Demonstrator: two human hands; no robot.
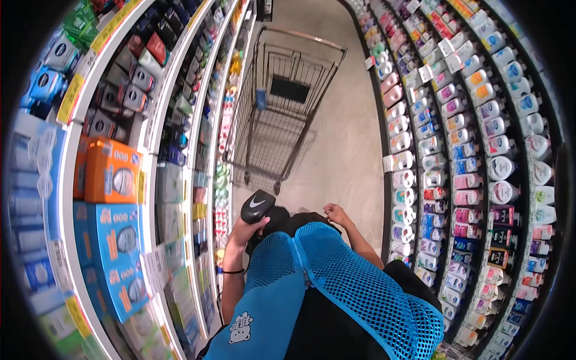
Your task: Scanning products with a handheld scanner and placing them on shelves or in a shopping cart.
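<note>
My left hand (245,231) is closed around a black handheld device (257,207), seemingly a barcode scanner, with a white swoosh mark on its top. A dark cord shows near the wrist, which wears a black band. My right hand (334,213) hangs low beside the front of my blue mesh vest (360,265), with the fingers partly bent and no object visible in it. Ahead of both hands stands a wire shopping cart (270,130) on the grey floor, with a dark panel (290,89) and a small blue piece on it.
White shelves (96,76) at left hold orange and blue boxes (114,173), tubes and packs with yellow price tags. Curved dark shelves (386,180) at right hold rows of bottles (468,180). Concrete floor (346,135) runs between the shelving, right of the cart.
</note>
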